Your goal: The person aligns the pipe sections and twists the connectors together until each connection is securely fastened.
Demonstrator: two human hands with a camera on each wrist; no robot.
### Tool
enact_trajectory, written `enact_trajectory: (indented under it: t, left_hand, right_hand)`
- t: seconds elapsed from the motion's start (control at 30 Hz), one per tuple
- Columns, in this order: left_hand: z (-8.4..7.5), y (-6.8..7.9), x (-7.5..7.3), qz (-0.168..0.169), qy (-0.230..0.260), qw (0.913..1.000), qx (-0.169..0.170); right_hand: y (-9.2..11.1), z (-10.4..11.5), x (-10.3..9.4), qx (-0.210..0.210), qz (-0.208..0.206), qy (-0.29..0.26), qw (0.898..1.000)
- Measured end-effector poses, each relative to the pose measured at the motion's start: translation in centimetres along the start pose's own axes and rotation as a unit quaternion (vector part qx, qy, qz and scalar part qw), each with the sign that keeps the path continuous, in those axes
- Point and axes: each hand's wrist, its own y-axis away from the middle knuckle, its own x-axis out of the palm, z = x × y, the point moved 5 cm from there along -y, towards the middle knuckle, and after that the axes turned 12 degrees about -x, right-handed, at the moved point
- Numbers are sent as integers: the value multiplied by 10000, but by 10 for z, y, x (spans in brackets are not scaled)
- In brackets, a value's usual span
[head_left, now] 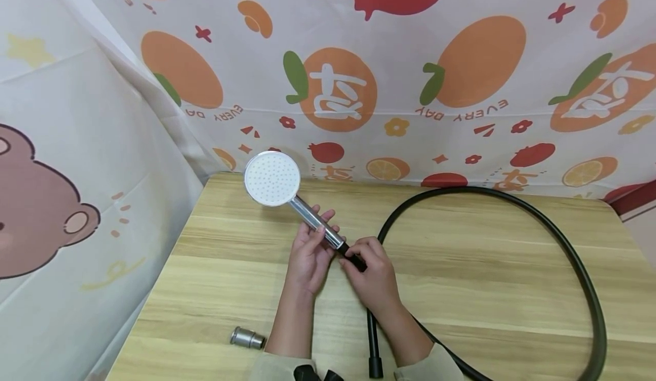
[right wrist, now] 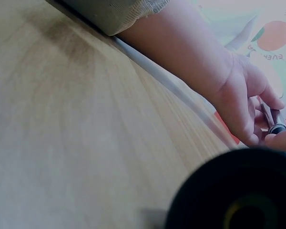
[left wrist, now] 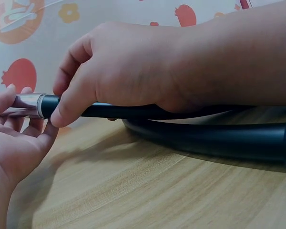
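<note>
A chrome shower head (head_left: 272,179) with a white, dotted round face points up and left in the head view. My left hand (head_left: 307,258) holds its handle (head_left: 314,219) from below, thumb across the metal. At the handle's lower end, my right hand (head_left: 373,278) pinches the black end piece of a shower hose (head_left: 589,290) between thumb and fingers. Up close in the left wrist view, the black end piece (left wrist: 49,104) meets the chrome handle (left wrist: 26,106). Whether it is screwed tight cannot be seen. The right wrist view shows the left hand (right wrist: 236,102) gripping the handle.
The black hose loops over the right side of the wooden table (head_left: 205,290). Its other end (head_left: 376,367) lies near the front edge. A small metal fitting (head_left: 247,338) lies left of the left forearm. A fruit-patterned cloth (head_left: 400,85) hangs behind. A blurred dark round object (right wrist: 195,200) fills the right wrist view's foreground.
</note>
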Motion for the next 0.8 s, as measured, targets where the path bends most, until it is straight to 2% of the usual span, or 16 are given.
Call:
enact_trajectory:
  t: [0.4, 0.8]
  left_hand:
    - [1, -2, -1, -2, -41, 10000, -78]
    - [0, -2, 0, 12, 76, 10000, -43]
  right_hand:
    - [1, -3, -2, 20, -160, 9, 9999]
    - [-1, -4, 1, 64, 440, -14, 9990]
